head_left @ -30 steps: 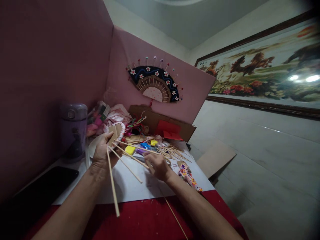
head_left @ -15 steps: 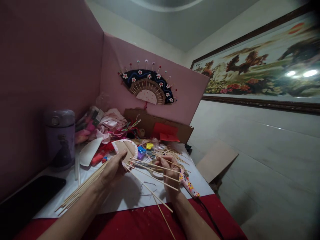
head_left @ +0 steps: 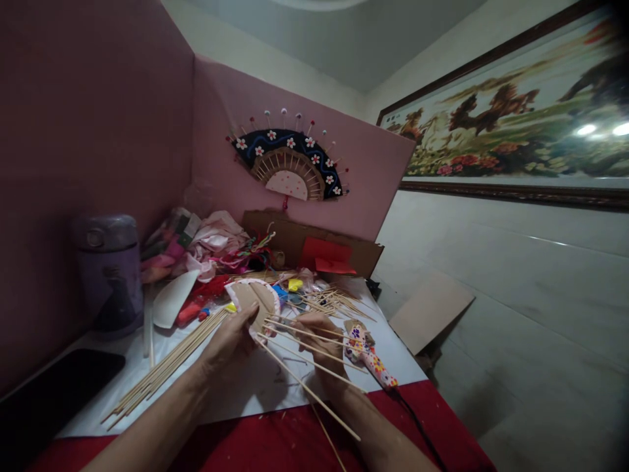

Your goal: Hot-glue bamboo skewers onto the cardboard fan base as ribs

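Note:
My left hand (head_left: 236, 335) grips a half-round piece of cardboard (head_left: 259, 303) with a pink-and-white trimmed rim, thumb on its bare brown face. Several thin wooden sticks (head_left: 314, 393) fan out from its lower right edge towards me. My right hand (head_left: 318, 337) is closed just right of the cardboard, fingertips pinched on a wooden stick, partly hidden behind the other sticks. To the right of that hand lies a glue gun (head_left: 376, 366) with a flower-patterned body and a black cord.
A bundle of sticks (head_left: 162, 370) lies left of my left arm, near a dark phone (head_left: 73, 380) and a purple bottle (head_left: 109, 275). More sticks (head_left: 339, 301), red bags and coloured clay packets crowd the back. A decorated fan (head_left: 289, 164) hangs on the pink panel.
My right hand has moved left, closer to the cardboard, with its stick. The cardboard has shifted slightly right and down. The view has turned a little.

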Demonstrator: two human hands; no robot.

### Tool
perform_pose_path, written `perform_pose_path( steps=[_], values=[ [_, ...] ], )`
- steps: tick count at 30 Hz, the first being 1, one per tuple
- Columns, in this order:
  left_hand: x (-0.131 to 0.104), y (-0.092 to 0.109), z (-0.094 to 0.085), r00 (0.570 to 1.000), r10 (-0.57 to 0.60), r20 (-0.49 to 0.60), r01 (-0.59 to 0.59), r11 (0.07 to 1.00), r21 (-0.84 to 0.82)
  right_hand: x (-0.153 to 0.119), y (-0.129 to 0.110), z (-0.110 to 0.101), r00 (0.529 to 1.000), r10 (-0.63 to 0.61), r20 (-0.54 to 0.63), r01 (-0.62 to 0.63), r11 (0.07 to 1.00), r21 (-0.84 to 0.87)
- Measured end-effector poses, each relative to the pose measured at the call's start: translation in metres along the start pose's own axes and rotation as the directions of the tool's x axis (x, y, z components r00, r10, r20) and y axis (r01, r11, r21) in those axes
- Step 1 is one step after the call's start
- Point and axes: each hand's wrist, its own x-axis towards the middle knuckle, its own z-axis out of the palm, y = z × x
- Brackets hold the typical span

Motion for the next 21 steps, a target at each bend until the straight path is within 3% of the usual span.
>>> perform_pose_path(
  steps=[7,21],
  values=[
    [-0.0022,0.0019,0.0049,0.996,-0.017,-0.088,0.017,1.0,0.001,0.0009,-0.0021,0.0012,1.0,0.016,-0.005,-0.016,0.998,-0.058],
    [0.0028,-0.0039,-0.0035,0.999,0.005,-0.035,-0.004,0.999,0.053,-0.0005,-0.001,-0.0031,0.997,-0.045,0.066,0.055,0.986,-0.158]
  ],
)
